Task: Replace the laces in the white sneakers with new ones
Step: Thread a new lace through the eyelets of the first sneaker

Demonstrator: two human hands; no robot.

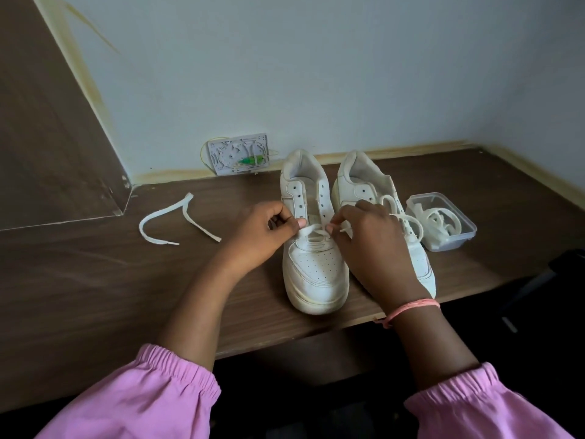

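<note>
A white lace (311, 236) is threaded through the lowest eyelets of the left sneaker (311, 248), which stands on the wooden desk (95, 280) between both hands. One end is pinched by the left hand (262, 236), fingers closed on it; the other is gripped by the right hand (367, 239) (a pink thread band is worn on that wrist). Behind the right hand the second sneaker (364, 182) is seen, partly hidden. Beyond it, a clear plastic box (443, 217) holds coiled laces. Well left of the left hand, a loose lace (164, 217) lies on the desk.
</note>
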